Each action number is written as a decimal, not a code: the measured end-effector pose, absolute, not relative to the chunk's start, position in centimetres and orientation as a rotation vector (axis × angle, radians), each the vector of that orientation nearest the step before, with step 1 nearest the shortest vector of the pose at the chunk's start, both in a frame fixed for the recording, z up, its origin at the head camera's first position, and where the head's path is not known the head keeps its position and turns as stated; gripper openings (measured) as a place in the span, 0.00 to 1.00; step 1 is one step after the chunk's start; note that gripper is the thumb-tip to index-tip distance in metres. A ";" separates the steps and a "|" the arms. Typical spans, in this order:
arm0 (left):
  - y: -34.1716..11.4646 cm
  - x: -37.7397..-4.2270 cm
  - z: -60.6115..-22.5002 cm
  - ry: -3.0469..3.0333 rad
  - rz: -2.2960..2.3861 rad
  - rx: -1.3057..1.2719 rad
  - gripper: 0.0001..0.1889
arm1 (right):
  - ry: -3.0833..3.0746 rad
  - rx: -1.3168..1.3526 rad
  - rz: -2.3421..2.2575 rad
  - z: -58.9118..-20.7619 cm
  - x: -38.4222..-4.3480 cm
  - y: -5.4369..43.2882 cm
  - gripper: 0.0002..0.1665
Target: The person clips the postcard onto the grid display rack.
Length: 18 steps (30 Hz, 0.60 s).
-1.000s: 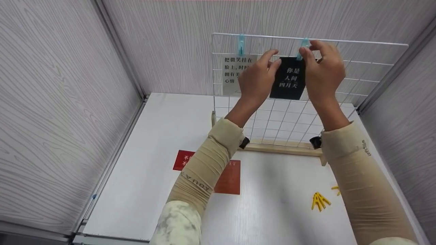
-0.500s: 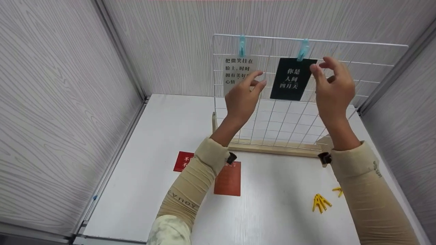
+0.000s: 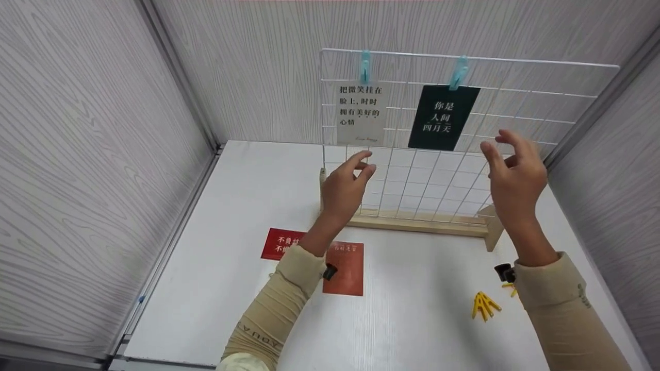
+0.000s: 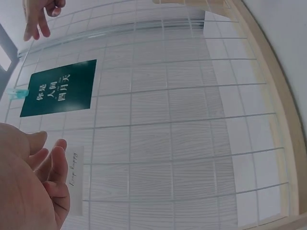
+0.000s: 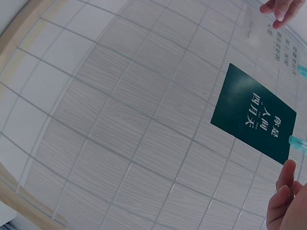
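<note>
A dark green card (image 3: 444,117) with white characters hangs slightly tilted on a white wire grid (image 3: 541,94), held by a light blue clip (image 3: 458,73). To its left, a pale card (image 3: 361,114) with dark characters hangs under another light blue clip (image 3: 365,67). My left hand (image 3: 346,186) is below the pale card, its fingers loosely bent around nothing. My right hand (image 3: 517,178) is to the lower right of the green card, thumb and fingers apart, holding nothing. In the right wrist view, the green card (image 5: 254,112) shows beyond the fingertips.
The grid stands in a wooden base (image 3: 417,225) on a white table (image 3: 402,324). Two red cards lie at the left, one bright (image 3: 278,242) and one brick-red (image 3: 344,278). Several yellow clips (image 3: 484,305) lie near the right forearm. Grey wood-grain walls enclose the table.
Both hands have come away from the green card and its clip and moved down, the left one also leftward, the right one rightward. The card stays hanging on the grid.
</note>
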State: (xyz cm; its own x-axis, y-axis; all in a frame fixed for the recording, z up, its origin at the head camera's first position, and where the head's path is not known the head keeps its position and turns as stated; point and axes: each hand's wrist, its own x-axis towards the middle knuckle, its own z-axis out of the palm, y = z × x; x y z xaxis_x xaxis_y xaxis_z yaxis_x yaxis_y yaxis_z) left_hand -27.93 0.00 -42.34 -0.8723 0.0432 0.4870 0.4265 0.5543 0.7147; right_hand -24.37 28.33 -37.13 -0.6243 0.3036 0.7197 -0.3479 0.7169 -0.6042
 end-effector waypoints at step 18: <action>-3.4 -25.0 -53.6 -2.679 -1.385 -0.221 0.13 | -2.184 -0.009 0.867 -47.3 -20.5 32.1 0.20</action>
